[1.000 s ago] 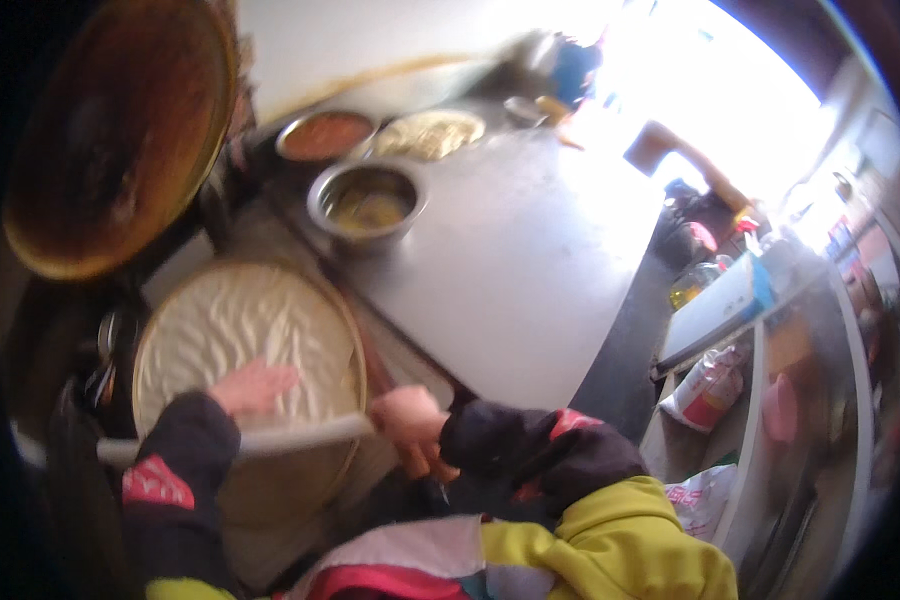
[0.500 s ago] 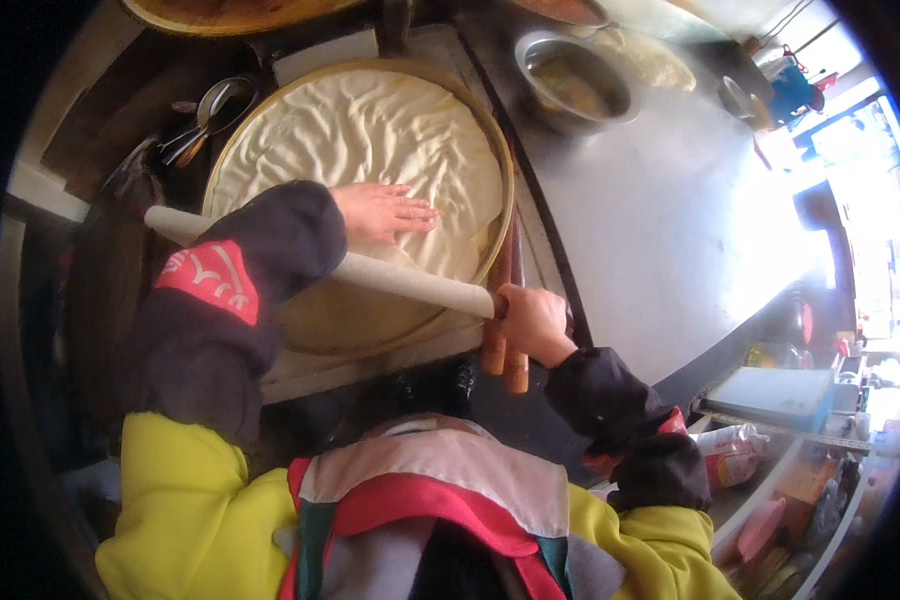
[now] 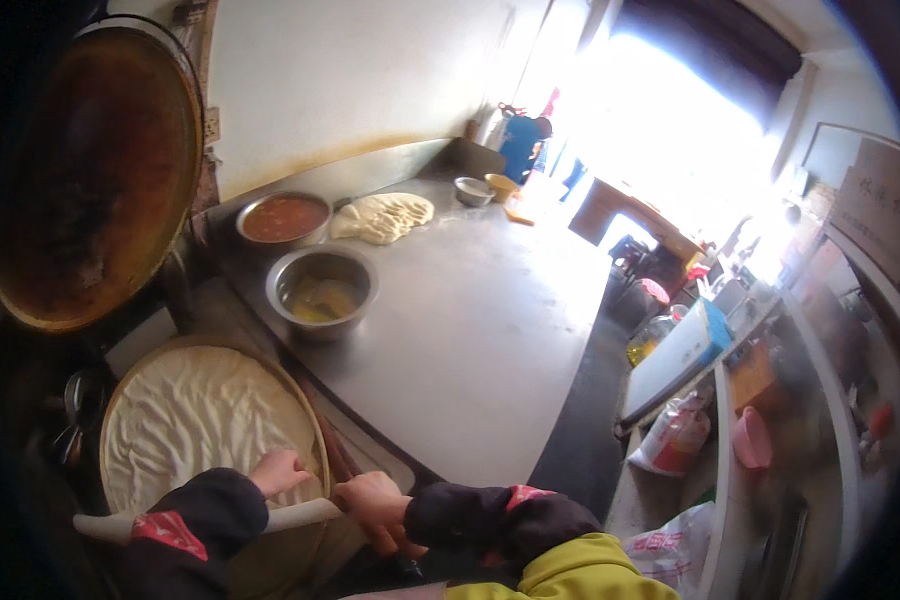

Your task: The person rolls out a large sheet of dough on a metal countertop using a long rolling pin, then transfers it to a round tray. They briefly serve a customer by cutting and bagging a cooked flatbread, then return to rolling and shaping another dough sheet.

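Note:
A wide sheet of rumpled, pale dough (image 3: 195, 415) fills a large round pan (image 3: 322, 440) at the lower left. Across its near part lies a long white rolling pin (image 3: 305, 514), partly hidden by my left sleeve. My right hand (image 3: 372, 497) grips the pin's right end, just outside the pan's rim. Over the right side of the dough, my left hand (image 3: 280, 472) has its fingers curled down and closed at the sheet; the fingertips are hidden. Below the pin, a smoother area of the pan's contents shows dimly.
On the steel worktop (image 3: 450, 370) are a metal bowl (image 3: 322, 292) with yellowish liquid, a bowl of red sauce (image 3: 285, 217), a dough lump (image 3: 382, 217) and small bowls (image 3: 473, 191). A round lid (image 3: 95, 180) stands raised at left. Shelves (image 3: 730, 440) line the right.
The view has swung up and right, bringing in the worktop, wall and bright window. My left hand has gone from lying flat to curled, nearer the pan's right side. My right hand keeps the rolling pin.

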Available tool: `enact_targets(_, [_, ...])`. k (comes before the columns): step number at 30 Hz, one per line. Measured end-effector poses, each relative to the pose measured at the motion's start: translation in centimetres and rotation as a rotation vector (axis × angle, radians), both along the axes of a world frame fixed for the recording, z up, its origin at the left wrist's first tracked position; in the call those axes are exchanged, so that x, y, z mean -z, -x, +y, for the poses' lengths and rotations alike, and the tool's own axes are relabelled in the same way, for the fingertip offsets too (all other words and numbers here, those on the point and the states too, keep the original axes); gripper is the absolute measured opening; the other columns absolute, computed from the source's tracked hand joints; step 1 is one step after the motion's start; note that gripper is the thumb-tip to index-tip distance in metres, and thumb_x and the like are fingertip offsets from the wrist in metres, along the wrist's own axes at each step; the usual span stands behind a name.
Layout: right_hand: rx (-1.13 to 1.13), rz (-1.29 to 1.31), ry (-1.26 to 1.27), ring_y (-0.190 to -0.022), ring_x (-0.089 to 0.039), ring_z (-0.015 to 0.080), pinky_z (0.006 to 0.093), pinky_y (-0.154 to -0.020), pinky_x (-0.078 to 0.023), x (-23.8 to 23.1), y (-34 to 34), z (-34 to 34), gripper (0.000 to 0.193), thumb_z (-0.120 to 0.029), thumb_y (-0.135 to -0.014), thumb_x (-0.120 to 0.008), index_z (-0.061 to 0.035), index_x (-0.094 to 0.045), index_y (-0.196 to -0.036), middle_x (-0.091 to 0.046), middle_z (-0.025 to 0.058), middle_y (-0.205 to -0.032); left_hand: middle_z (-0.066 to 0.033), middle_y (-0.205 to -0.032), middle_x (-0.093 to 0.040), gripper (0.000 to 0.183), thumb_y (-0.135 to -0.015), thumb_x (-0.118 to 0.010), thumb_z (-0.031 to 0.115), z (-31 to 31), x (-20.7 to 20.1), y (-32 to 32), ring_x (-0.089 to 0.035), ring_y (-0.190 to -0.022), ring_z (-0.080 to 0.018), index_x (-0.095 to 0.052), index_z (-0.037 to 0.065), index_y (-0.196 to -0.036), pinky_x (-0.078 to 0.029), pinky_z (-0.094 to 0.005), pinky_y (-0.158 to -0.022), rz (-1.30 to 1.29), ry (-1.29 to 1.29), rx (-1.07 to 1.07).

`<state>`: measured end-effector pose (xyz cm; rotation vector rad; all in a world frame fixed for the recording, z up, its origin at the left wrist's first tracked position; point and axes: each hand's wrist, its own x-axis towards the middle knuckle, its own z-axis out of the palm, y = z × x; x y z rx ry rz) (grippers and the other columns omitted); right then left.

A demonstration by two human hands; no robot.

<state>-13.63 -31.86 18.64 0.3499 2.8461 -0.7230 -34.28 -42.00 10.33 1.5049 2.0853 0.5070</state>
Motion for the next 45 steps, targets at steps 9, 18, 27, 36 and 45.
enact_targets(9, [-0.044, -0.006, 0.026, -0.076, -0.063, 0.0303, 0.0404, -0.067, -0.049, 0.1, -0.2, -0.5, 0.013, -0.017, -0.070, -0.060, -0.0116, -0.065, -0.081, -0.065, 0.0111, -0.076, -0.0117, -0.071, -0.062, 0.009, -0.072, -0.062, 0.013, -0.8, -1.3, -1.6, -0.061, -0.063, -0.0240, -0.060, 0.004, -0.071, -0.048, -0.0369, -0.059, -0.196, -0.050, -0.229])
enact_targets(18, [-0.009, -0.137, 0.017, -0.079, -0.063, 0.0297, 0.0394, -0.068, -0.048, 1.1, 0.3, 0.0, 0.012, -0.020, -0.071, -0.060, -0.0166, -0.063, -0.082, -0.065, 0.0078, -0.078, -0.0113, -0.075, -0.058, 0.007, -0.084, -0.049, 0.004, -0.7, -2.6, -0.8, -0.060, -0.063, -0.0188, -0.048, 0.000, -0.090, -0.054, -0.0335, -0.057, -1.039, -0.090, -0.769])
enact_targets(27, [-0.046, -0.078, -0.056, -0.072, -0.061, 0.0311, 0.0427, -0.062, -0.046, 1.3, 0.1, 0.2, 0.010, -0.021, -0.073, -0.059, -0.0115, -0.059, -0.078, -0.062, 0.0086, -0.071, -0.0092, -0.112, -0.056, 0.033, -0.086, -0.056, 0.017, -3.0, -4.5, 3.4, -0.055, -0.101, -0.0206, -0.049, 0.003, -0.115, -0.045, -0.0344, -0.090, 0.205, -0.152, 0.343])
enact_targets(36, [-0.026, -0.047, -0.049, -0.072, -0.061, 0.0312, 0.0427, -0.063, -0.046, 1.4, 0.8, 2.1, 0.012, -0.022, -0.071, -0.061, -0.0119, -0.059, -0.078, -0.062, 0.0094, -0.072, -0.0032, -0.151, -0.013, 0.069, -0.086, -0.051, 0.035, -8.7, -4.3, 10.2, -0.014, -0.138, -0.0183, -0.017, 0.019, -0.144, -0.007, -0.0408, -0.114, 0.550, 0.268, 0.551])
enact_targets(45, [0.079, 0.099, -0.088, -0.067, -0.057, 0.0328, 0.0434, -0.059, -0.043, 3.6, 1.4, 3.5, 0.007, -0.013, -0.066, -0.063, -0.0127, -0.057, -0.070, -0.059, 0.0092, -0.065, -0.0042, -0.151, -0.009, 0.075, -0.084, -0.055, 0.032, -10.4, -5.9, 13.2, -0.011, -0.138, -0.0184, -0.013, 0.016, -0.144, -0.008, -0.0387, -0.114, 0.550, 0.274, 0.528])
